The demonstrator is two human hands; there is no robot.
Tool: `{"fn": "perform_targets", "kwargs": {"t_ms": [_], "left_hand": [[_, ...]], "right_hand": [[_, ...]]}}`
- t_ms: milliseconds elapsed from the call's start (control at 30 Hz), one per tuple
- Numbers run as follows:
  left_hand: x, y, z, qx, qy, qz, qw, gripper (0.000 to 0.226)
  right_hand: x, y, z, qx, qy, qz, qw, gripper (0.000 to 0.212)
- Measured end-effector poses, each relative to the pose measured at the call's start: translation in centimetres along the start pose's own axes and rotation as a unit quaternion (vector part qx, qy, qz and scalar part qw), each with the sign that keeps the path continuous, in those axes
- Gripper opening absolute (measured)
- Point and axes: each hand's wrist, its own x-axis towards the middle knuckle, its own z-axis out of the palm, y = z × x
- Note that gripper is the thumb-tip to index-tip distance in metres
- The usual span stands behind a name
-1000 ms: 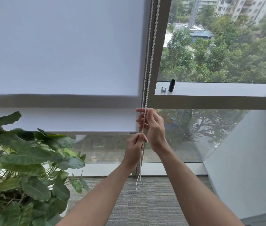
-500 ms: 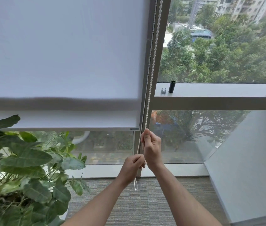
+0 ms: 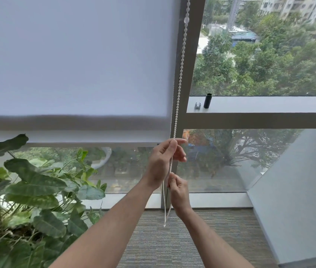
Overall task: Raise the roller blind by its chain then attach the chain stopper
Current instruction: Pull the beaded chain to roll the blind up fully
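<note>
Left hand [image 3: 158, 161] grip pinching bead chain [image 3: 180, 74] high, right hand [image 3: 177, 187] grip pinching it just below

A white beaded chain [image 3: 180, 74] hangs right of the white fabric roller blind [image 3: 76, 60]; a leafy potted plant [image 3: 33, 190] stands lower left; a small grey clip [image 3: 197, 105] sits left of a black cylinder [image 3: 208, 100] on the window's grey ledge [image 3: 269, 104].

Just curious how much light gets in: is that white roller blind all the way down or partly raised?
Partly raised. The white fabric roller blind's bottom edge hangs above the bare lower glass pane.
</note>
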Motion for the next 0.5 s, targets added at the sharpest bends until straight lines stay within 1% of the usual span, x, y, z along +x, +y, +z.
{"fn": "perform_targets", "kwargs": {"t_ms": [67,133,200,267,333,433,500], "left_hand": [[0.1,-0.1,0.3,0.001,0.012,0.009,1.000,0.031],[0.0,-0.4,0.3,0.011,0.045,0.019,0.999,0.033],[-0.1,-0.8,0.4,0.026,0.074,0.030,0.996,0.034],[-0.2,-0.8,0.6,0.028,0.082,0.033,0.996,0.035],[-0.1,-0.9,0.6,0.026,0.087,0.032,0.995,0.035],[-0.5,-1.8,0.3,0.024,0.090,0.018,0.996,0.033],[-1.2,-2.9,0.1,0.034,0.089,0.003,0.995,0.032]], "right_hand": [[0.0,0.3,-0.4,-0.005,-0.011,0.012,1.000,0.051],[0.0,0.0,-0.6,-0.002,-0.032,0.016,0.999,0.052],[0.1,-0.4,-0.7,0.005,-0.061,0.040,0.997,0.050],[0.5,-0.8,-1.0,0.029,-0.098,0.066,0.993,0.051],[1.4,-1.4,-1.6,0.024,-0.122,0.071,0.990,0.049],[3.2,-2.9,-2.7,0.005,-0.102,0.075,0.992,0.038],[4.5,-4.4,-3.1,-0.006,-0.073,0.060,0.995,0.045]]}}
